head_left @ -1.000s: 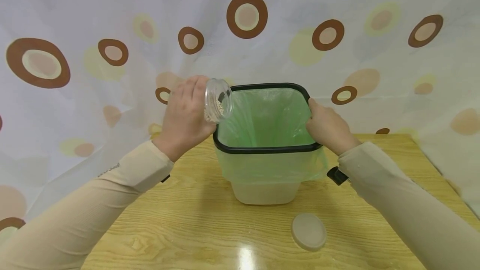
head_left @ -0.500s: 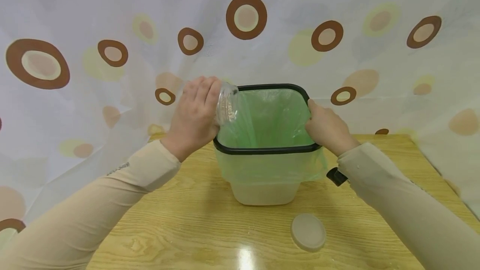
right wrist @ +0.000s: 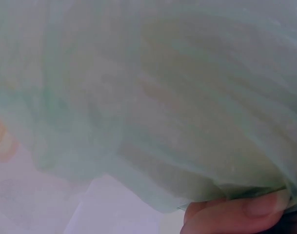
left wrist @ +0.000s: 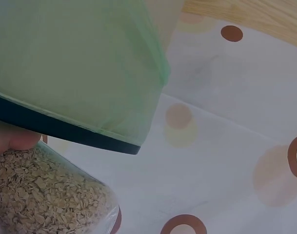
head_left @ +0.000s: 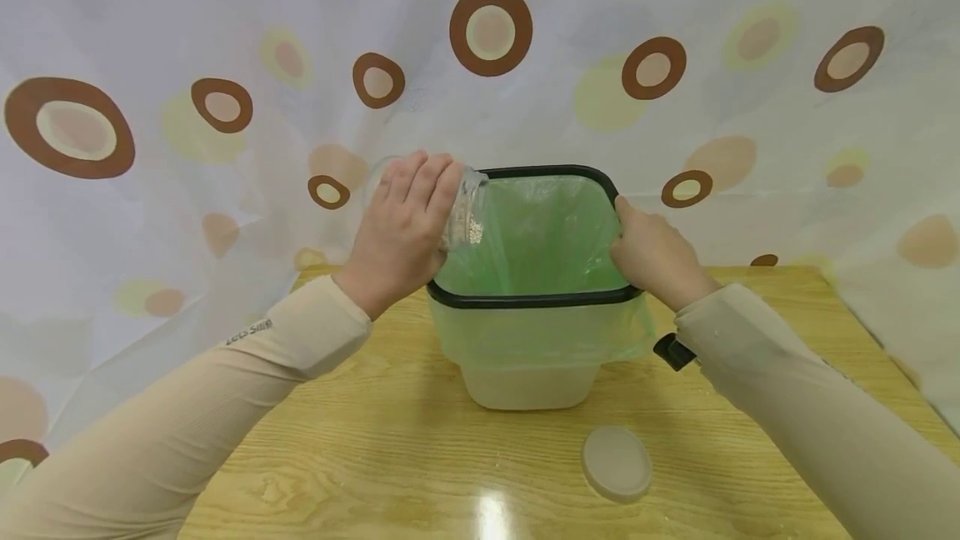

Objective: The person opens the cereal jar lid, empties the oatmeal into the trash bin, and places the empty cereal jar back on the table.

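My left hand point(head_left: 408, 223) grips a clear jar point(head_left: 472, 211) of oats, tipped sideways with its mouth over the left rim of a trash bin point(head_left: 536, 386). In the left wrist view, pale oat flakes point(left wrist: 50, 195) fill much of the jar below the bin's dark rim point(left wrist: 65, 129). A green trash bag point(head_left: 540, 232) lines the bin and folds down over its outside under the black rim. My right hand point(head_left: 656, 257) grips the bin's right rim; in the right wrist view its fingers point(right wrist: 236, 214) press against the bag.
A round beige lid point(head_left: 617, 463) lies on the wooden table point(head_left: 360, 457) in front of the bin. Behind the table hangs a white sheet point(head_left: 555, 107) with brown and yellow circles.
My left hand has moved right with the jar, bringing its mouth over the bin's rim and turning it toward the inside. The right hand stays on the bin's rim.
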`<state>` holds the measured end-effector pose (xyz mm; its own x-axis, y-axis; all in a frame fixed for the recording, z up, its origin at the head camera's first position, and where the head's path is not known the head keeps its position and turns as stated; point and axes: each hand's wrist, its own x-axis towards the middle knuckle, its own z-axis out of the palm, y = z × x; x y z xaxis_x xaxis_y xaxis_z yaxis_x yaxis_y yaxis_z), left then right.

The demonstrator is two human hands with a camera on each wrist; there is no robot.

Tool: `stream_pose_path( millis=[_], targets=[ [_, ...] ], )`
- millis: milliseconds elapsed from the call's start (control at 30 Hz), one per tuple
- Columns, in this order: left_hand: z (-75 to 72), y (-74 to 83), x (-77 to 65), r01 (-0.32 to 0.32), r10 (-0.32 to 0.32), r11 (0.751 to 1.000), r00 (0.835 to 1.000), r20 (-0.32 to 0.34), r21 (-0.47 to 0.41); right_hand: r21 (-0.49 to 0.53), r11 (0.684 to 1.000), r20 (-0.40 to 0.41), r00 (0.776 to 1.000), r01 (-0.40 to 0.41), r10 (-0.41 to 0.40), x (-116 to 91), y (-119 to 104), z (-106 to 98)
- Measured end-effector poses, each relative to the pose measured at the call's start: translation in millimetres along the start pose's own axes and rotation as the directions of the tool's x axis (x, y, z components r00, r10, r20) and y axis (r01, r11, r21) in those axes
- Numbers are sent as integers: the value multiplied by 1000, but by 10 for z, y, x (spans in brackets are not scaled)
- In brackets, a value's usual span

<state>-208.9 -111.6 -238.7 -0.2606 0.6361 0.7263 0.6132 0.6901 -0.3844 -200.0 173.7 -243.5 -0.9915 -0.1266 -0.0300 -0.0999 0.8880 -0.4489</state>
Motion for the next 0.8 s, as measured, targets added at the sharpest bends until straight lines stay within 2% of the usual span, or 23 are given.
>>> stream_pose_path(
  millis=[233,500,800],
  targets=[
    [24,10,21,-9,9,1000,1000,8,4,-3,1000,3,1000,-5,5,10,0,-8],
    [44,35,55,-53,53,997,999,10,56,-8,1000,-1,1000,-6,6,1,7,-15],
    [65,52,50,-27,26,999,999,34,22,-5,1000,-1,1000,-3,3,1,-4,-12]
  ],
)
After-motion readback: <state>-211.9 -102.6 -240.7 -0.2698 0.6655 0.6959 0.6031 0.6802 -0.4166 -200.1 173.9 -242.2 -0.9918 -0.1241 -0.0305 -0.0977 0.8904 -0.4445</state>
